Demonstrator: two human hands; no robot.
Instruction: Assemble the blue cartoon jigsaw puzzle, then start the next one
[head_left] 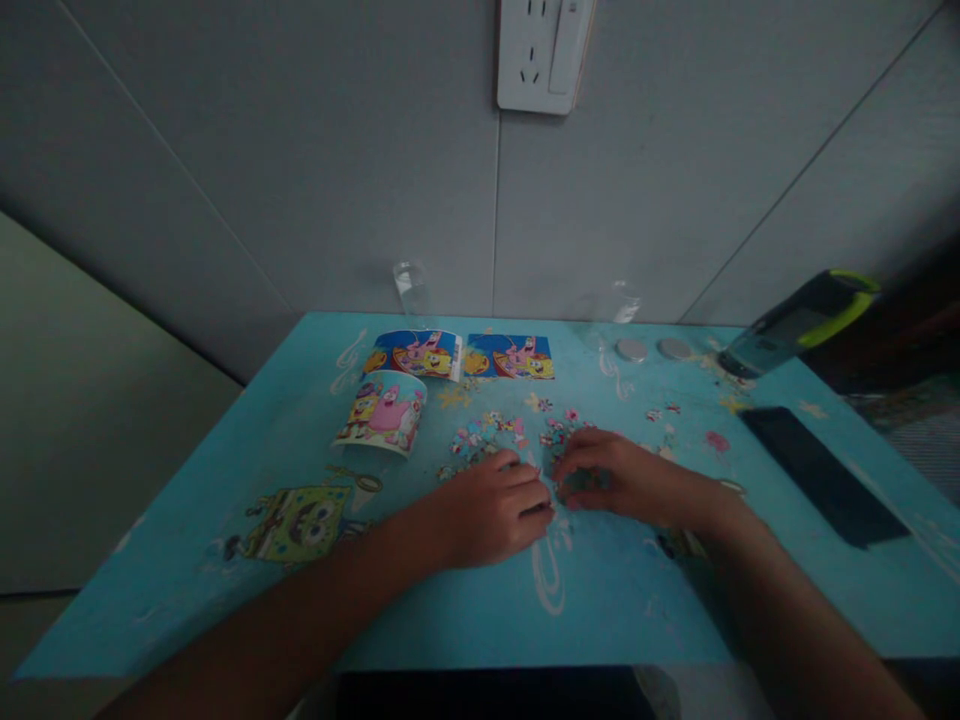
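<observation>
The puzzle pieces (487, 435) are lying in a loose cluster stretching left to right across the middle of the blue table (615, 590). Both palms are facing down, knuckles up: the left hand (491, 510) and right hand (622, 478) are meeting fingertip to fingertip, grips pinching together on small pieces.

We note a turquoise table (225, 470) with yellow cartoon print, pink-and-blue puzzle pieces (487, 435), and a black slab (817, 475) at right.
</observation>
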